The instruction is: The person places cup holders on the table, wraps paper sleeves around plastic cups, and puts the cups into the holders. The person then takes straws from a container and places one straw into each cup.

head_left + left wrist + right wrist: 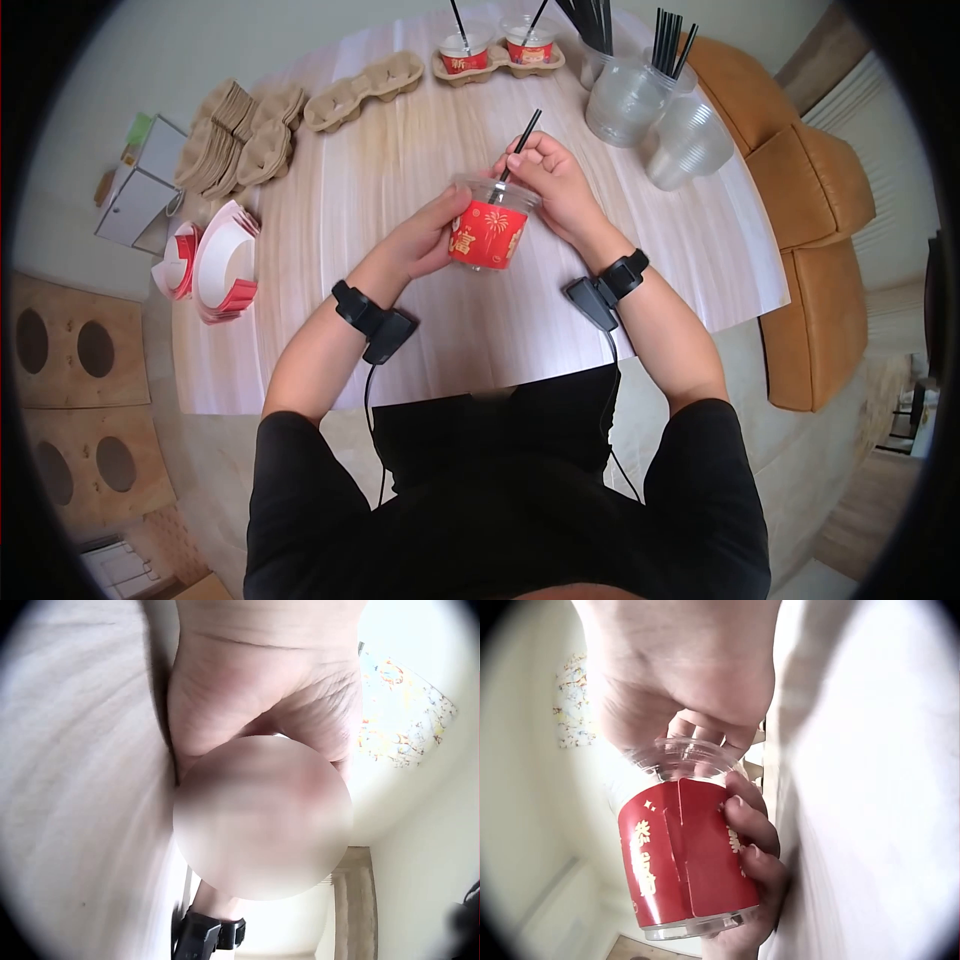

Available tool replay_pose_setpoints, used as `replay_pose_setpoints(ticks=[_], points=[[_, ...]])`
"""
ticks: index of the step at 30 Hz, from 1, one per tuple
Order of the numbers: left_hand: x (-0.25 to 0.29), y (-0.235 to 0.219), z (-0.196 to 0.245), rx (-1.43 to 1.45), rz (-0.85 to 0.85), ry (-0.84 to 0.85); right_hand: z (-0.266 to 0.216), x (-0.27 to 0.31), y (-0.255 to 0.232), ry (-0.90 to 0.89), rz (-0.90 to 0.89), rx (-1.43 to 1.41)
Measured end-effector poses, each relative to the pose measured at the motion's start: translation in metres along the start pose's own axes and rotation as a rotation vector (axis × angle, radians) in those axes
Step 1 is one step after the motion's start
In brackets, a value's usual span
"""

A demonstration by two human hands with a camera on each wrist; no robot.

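Observation:
My left hand (430,235) grips a clear plastic cup (488,240) wrapped in a red sleeve with gold lettering and a firework print. In the right wrist view its fingers (754,825) curl round the side of the sleeve. A black straw (528,128) stands tilted in the cup's clear top, its lower end inside. The thumb and fingers of my right hand (562,190) pinch the straw just above the cup's rim. A blurred disc hides the left hand's fingers and the cup in the left wrist view.
Two sleeved cups with straws sit in a cardboard carrier (480,76) at the back. Another carrier (365,92) lies beside it, near stacked carriers (215,140). Red-and-white paper sleeves (225,262) lie left. Stacked clear cups (690,145) and black straws (668,42) stand right.

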State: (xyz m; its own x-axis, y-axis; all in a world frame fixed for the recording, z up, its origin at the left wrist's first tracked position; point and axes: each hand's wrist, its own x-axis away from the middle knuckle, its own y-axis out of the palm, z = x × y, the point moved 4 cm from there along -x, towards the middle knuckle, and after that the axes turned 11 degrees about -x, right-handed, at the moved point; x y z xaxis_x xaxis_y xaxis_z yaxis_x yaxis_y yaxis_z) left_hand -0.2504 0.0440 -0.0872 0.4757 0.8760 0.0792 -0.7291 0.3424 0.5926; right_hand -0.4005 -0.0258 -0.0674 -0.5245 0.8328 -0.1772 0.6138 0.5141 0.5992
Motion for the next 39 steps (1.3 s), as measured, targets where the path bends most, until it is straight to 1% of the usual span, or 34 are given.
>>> replay_pose_setpoints(ticks=[2,3,4,5,6,7,9,10,12,14,16,17,19,20,22,23,24,26,27,29,30,32,33,37,39], points=[[0.0,0.0,0.001,0.001,-0.011,0.011,-0.002,0.0,-0.002,0.013,0.001,-0.046],[0.003,-0.003,0.001,-0.04,0.003,-0.026,-0.006,-0.001,-0.006,-0.002,0.007,-0.033],[0.004,-0.005,0.001,-0.082,0.014,-0.062,-0.012,-0.002,-0.012,-0.04,0.066,-0.103],[0.004,-0.004,0.0,-0.088,-0.01,-0.06,-0.018,-0.003,-0.017,-0.08,0.122,-0.174],[0.004,-0.004,-0.001,-0.082,-0.006,-0.067,-0.029,-0.004,-0.021,-0.104,0.125,-0.163],[0.004,-0.005,0.001,-0.076,0.001,-0.077,-0.046,-0.002,-0.026,-0.206,0.16,-0.112],[0.004,-0.006,0.001,-0.096,-0.041,-0.087,-0.079,0.006,-0.025,-0.4,0.22,0.004],[0.004,-0.008,0.001,-0.106,-0.063,-0.095,-0.089,0.005,-0.021,-0.404,0.216,0.018],[0.003,-0.004,0.002,-0.132,-0.068,-0.1,-0.122,0.01,-0.019,-0.673,0.371,0.143],[0.004,-0.001,0.002,-0.156,-0.069,-0.112,-0.158,0.0,-0.007,-0.765,0.431,0.419],[0.005,0.003,0.004,-0.13,-0.076,-0.137,-0.191,-0.023,-0.003,-0.809,0.441,0.603],[0.006,0.005,0.005,-0.124,-0.083,-0.137,-0.2,-0.039,-0.011,-0.808,0.443,0.612],[0.006,0.008,0.007,-0.158,-0.072,-0.149,-0.218,-0.066,-0.023,-0.964,0.464,0.887],[0.005,0.006,0.005,-0.155,-0.074,-0.146,-0.222,-0.078,-0.029,-0.965,0.461,0.892],[0.002,-0.001,0.001,-0.245,-0.047,-0.112,-0.221,-0.099,-0.042,-0.896,0.612,1.213],[0.002,0.0,0.002,-0.245,-0.046,-0.105,-0.22,-0.108,-0.048,-0.837,0.666,1.252],[0.003,0.002,0.002,-0.265,-0.027,-0.108,-0.219,-0.115,-0.052,-0.841,0.659,1.252],[0.004,0.002,0.002,-0.284,-0.007,-0.106,-0.215,-0.126,-0.057,-0.736,0.757,1.521],[0.003,0.002,0.001,-0.29,-0.012,-0.122,-0.213,-0.129,-0.06,-0.741,0.753,1.522],[0.001,0.001,0.002,-0.298,-0.019,-0.127,-0.21,-0.14,-0.068,-0.541,0.788,1.551],[0.002,0.002,0.002,-0.316,-0.029,-0.124,-0.209,-0.144,-0.069,-0.548,0.783,1.553],[0.002,0.002,0.002,-0.334,-0.038,-0.12,-0.203,-0.151,-0.077,-0.368,0.773,1.575],[0.002,0.001,0.002,-0.327,-0.046,-0.124,-0.201,-0.151,-0.081,-0.337,0.786,1.587],[0.003,0.003,0.002,-0.31,-0.057,-0.113,-0.198,-0.158,-0.089,-0.297,0.734,1.579],[0.004,0.004,0.004,-0.323,-0.047,-0.123,-0.199,-0.156,-0.09,-0.422,0.727,1.52]])
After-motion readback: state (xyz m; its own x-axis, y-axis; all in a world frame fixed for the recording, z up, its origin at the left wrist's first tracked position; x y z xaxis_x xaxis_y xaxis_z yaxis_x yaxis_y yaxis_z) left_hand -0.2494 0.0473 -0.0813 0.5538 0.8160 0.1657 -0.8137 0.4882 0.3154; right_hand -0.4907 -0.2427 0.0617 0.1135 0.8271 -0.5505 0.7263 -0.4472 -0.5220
